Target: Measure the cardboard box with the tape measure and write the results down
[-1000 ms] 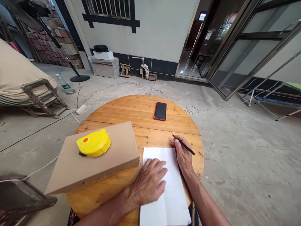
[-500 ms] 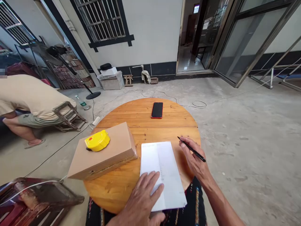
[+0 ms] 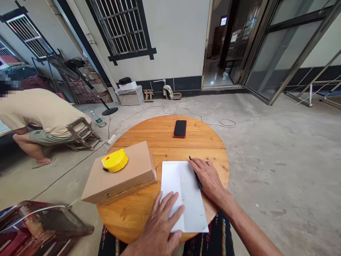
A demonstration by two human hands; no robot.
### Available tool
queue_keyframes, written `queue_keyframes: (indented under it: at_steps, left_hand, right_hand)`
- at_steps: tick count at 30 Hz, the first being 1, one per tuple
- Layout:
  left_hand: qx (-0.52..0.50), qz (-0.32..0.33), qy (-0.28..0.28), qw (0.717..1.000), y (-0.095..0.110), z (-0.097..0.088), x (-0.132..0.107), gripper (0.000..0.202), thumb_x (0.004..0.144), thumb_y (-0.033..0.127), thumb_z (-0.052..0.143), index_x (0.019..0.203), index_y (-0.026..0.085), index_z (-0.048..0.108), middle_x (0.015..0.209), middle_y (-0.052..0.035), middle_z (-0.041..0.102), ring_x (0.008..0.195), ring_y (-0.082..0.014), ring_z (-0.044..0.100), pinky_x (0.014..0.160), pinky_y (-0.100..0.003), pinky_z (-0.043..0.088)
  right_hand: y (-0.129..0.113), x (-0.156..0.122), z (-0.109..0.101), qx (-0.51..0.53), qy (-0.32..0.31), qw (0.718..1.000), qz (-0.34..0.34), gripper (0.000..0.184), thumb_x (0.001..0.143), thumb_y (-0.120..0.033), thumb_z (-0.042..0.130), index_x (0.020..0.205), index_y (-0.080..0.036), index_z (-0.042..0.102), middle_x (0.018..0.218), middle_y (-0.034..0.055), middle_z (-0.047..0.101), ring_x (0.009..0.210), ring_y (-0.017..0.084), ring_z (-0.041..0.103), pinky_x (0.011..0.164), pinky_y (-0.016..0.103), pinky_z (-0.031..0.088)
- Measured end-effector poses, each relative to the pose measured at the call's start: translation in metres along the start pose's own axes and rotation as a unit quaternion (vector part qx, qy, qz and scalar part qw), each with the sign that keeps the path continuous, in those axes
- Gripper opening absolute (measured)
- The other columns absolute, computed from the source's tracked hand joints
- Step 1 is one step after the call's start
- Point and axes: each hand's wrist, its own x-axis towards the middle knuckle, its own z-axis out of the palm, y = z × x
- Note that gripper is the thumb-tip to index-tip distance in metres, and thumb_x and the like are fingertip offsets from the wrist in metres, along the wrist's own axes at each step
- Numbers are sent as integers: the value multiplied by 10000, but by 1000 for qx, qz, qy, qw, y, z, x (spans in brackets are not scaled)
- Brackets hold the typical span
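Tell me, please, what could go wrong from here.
The box juts past the edge of the table, so a knock might tip it and drop the tape measure lying on top. The paper reaches close to the near edge, and might slide if the left hand lifts.

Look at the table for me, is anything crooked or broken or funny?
A little, yes. The box sits at a slant, with its left end sticking out past the edge of the round table. Its near side also has a small dark spot, maybe a tear. I see no spill.
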Motion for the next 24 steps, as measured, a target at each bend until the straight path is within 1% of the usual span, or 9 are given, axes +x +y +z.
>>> queue_keyframes:
  at_steps: [2,4,7,9,11,13,17,21,24]
  left_hand:
    - [-3,-15,0,1000,-4,0,-1,675,742,155,609,1389,243,440,1524,-144,366,1414,-343,307,1090,-636,332]
    - [-7,-24,3,1000,-8,0,-4,699,722,153,616,1392,246,439,1530,-143,356,1421,-348,291,1096,-641,315]
    - [-14,-19,7,1000,-14,2,-10,687,702,207,648,1365,225,469,1517,-159,373,1412,-369,300,1090,-659,303]
    - [-14,-13,21,1000,-16,5,-13,669,697,244,664,1341,202,490,1501,-181,390,1398,-384,322,1075,-666,319]
    - [-6,-3,47,999,-17,9,-14,649,717,268,661,1339,191,491,1487,-193,406,1384,-389,344,1057,-663,346]
    - [7,6,71,997,-18,13,-15,625,750,275,642,1348,191,481,1474,-189,424,1373,-382,364,1046,-647,368]
    - [33,10,110,993,-18,21,-15,559,780,246,617,1324,195,499,1448,-176,459,1355,-355,392,1030,-589,410]
    - [42,17,137,990,-15,27,-9,527,774,248,623,1287,180,523,1426,-195,472,1340,-362,403,986,-576,451]
    - [30,-2,140,990,-9,29,4,527,766,228,622,1282,179,526,1430,-194,468,1335,-368,406,984,-596,446]
  right_hand:
    - [-1,6,6,-18,-7,1000,-21,370,928,-60,431,1243,-170,591,1267,153,630,1171,294,557,904,422,401]
    - [0,5,12,-18,-11,999,-27,399,900,-24,436,1211,-192,622,1252,139,641,1183,302,547,900,427,399]
    - [0,-6,13,12,3,1000,3,521,820,50,403,1188,-226,648,1252,114,651,1164,292,565,895,436,411]
    - [-5,-17,8,40,28,998,29,514,821,29,387,1187,-223,646,1255,113,650,1148,280,577,895,439,427]
    - [-15,-29,3,61,51,996,41,442,856,-33,395,1181,-209,639,1259,122,643,1158,278,572,894,435,447]
    - [-30,-39,1,69,58,995,37,382,880,-91,424,1175,-214,634,1283,125,629,1189,286,554,894,437,458]
    - [-53,-50,10,68,38,997,28,294,888,-176,506,1136,-236,652,1306,105,633,1198,309,559,909,466,453]
    - [-50,-51,19,72,35,996,33,262,886,-180,523,1107,-210,661,1321,101,631,1222,309,552,926,469,453]
    - [-38,-45,17,67,31,997,26,278,895,-176,504,1130,-195,652,1306,113,640,1243,312,540,940,483,454]
